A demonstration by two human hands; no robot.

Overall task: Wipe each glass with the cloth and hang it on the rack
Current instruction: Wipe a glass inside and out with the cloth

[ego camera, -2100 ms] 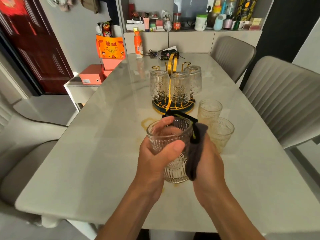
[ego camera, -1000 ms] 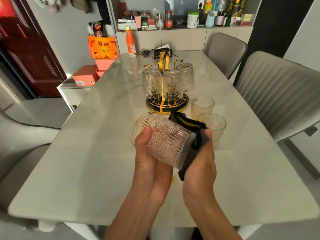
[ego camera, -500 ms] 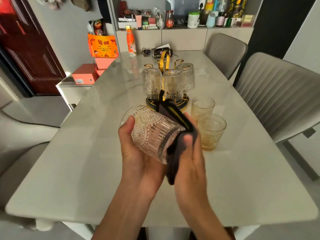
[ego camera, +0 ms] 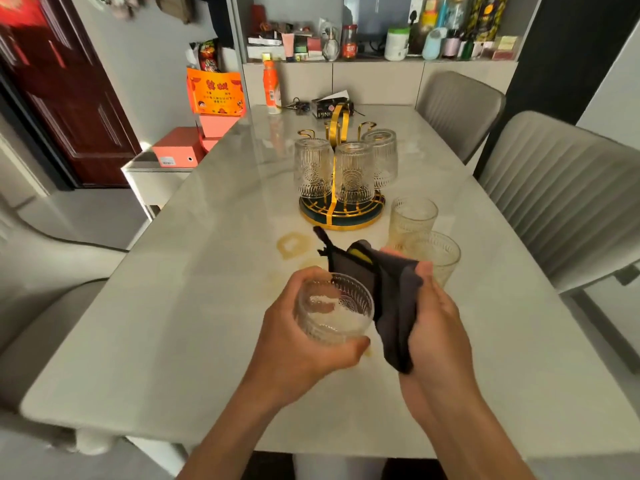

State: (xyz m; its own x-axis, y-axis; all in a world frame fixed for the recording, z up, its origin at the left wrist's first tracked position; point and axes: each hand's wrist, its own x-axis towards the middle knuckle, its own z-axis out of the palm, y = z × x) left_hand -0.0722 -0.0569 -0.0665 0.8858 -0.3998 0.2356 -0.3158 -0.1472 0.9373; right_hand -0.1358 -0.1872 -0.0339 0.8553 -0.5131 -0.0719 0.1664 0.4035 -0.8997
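Cloth (ego camera: pixel 391 289) hides nearer amber glass (ego camera: pixel 440 252) partly

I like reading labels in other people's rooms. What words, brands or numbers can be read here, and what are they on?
"PIN": white letters on the black box at the table's far end; the rest is hidden behind the gold rack handle.
Orange poster: large and small characters, too blurred to read.
Orange bottle, orange box's white sticker, shelf jars and boxes: print too small to read.

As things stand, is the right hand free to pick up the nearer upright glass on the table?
Probably not yet. The right hand grips the cloth, though the nearer upright glass stands just beyond it with nothing between.
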